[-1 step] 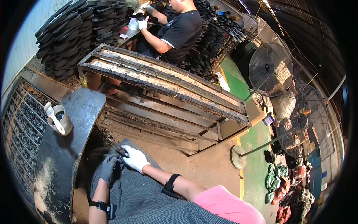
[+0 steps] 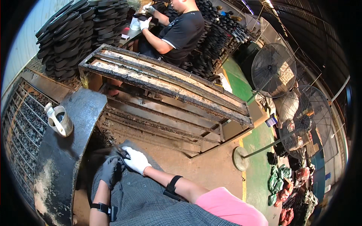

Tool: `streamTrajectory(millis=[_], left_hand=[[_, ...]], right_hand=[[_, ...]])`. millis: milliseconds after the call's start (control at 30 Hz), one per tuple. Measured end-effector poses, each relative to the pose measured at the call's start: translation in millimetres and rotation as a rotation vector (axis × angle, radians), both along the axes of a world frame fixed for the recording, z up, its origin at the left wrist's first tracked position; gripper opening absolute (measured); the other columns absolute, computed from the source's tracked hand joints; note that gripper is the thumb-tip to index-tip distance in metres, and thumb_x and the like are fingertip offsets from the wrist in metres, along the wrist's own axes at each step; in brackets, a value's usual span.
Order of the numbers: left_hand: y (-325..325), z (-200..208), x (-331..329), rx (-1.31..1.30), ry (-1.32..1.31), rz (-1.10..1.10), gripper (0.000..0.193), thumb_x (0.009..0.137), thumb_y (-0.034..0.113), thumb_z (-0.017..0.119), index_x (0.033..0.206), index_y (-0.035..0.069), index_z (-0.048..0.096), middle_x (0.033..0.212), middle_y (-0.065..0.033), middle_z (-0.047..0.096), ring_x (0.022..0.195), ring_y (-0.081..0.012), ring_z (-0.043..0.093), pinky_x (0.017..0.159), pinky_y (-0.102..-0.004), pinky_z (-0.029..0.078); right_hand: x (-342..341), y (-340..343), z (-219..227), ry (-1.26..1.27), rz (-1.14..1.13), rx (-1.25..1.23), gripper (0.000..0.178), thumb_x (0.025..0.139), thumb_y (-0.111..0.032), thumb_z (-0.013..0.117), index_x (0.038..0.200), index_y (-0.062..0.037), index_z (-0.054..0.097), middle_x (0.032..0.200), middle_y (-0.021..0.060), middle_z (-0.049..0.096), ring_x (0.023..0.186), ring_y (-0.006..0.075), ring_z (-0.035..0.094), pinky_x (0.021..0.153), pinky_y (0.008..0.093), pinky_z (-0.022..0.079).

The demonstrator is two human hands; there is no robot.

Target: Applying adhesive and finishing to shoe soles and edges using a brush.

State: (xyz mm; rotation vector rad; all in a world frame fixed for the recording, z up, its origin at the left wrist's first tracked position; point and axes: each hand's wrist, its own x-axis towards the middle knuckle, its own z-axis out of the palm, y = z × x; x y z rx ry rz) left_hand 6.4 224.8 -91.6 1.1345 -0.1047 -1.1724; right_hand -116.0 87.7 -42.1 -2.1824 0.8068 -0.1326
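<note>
Right hand (image 2: 136,161), white glove, fingers pinched on a small dark tool (image 2: 121,152); left hand (image 2: 110,171), dark glove, fingers curled beneath it, what they grip hidden. Both over a checked cloth (image 2: 145,199); tool's kind unclear.

rack (image 2: 166,81): rusty rough metal | round table (image 2: 71,143): matt dark metal | apron (image 2: 147,203): checked cloth

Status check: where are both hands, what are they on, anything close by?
Left hand, dark glove, and right hand, white glove, together over the lap. Both pinch a small dark piece. Metal cup sits apart on the dark curved table.
</note>
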Motion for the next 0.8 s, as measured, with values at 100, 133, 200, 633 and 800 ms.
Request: streamTrajectory(millis=[100, 133, 200, 633, 800], left_hand=[[-2, 1, 2, 0.01, -0.008, 0.015, 0.028, 0.096, 0.021, 0.067, 0.118, 0.004, 0.064, 0.094, -0.0067, 0.067, 0.077, -0.0185, 0.065, 0.071, -0.0356, 0.06], [-2, 4, 3, 0.021, -0.016, 0.013, 0.027, 0.097, 0.021, 0.066, 0.118, 0.003, 0.064, 0.094, -0.0065, 0.066, 0.078, -0.0184, 0.065, 0.071, -0.0358, 0.061], [-2, 2, 5, 0.034, -0.025, 0.006, 0.026, 0.097, 0.02, 0.065, 0.117, 0.003, 0.064, 0.094, -0.0062, 0.066, 0.078, -0.0184, 0.065, 0.071, -0.0359, 0.061], [28, 66, 16, -0.097, -1.118, -0.084, 0.033, 0.1, 0.022, 0.065, 0.128, 0.004, 0.066, 0.115, -0.0145, 0.07, 0.105, -0.026, 0.067, 0.093, -0.0356, 0.054], [110, 163, 62, -0.017, -1.851, -0.011, 0.044, 0.094, 0.021, 0.07, 0.134, 0.004, 0.062, 0.122, -0.0166, 0.069, 0.113, -0.0351, 0.066, 0.094, -0.0433, 0.054]], right_hand=[[2, -2, -11, -0.039, 0.01, -0.056, 0.049, 0.093, -0.031, 0.062, 0.138, -0.0143, 0.055, 0.116, 0.0217, 0.07, 0.105, 0.0435, 0.067, 0.092, 0.0494, 0.053], [4, -3, -10, -0.072, 0.013, -0.092, 0.049, 0.093, -0.031, 0.062, 0.138, -0.0139, 0.055, 0.116, 0.0219, 0.07, 0.105, 0.0436, 0.067, 0.091, 0.0495, 0.054], [4, -2, -9, -0.081, 0.008, -0.089, 0.049, 0.093, -0.031, 0.062, 0.138, -0.0132, 0.055, 0.115, 0.0218, 0.07, 0.104, 0.0438, 0.067, 0.091, 0.0499, 0.054], [2, 0, 13, -0.097, -0.004, -0.176, 0.041, 0.09, -0.033, 0.064, 0.128, -0.0165, 0.065, 0.126, 0.0154, 0.068, 0.113, 0.039, 0.066, 0.096, 0.0466, 0.054], [-2, -14, -14, -0.097, -0.142, -0.087, 0.045, 0.092, -0.028, 0.069, 0.134, -0.0153, 0.061, 0.127, 0.019, 0.068, 0.113, 0.0381, 0.068, 0.098, 0.0434, 0.052]])
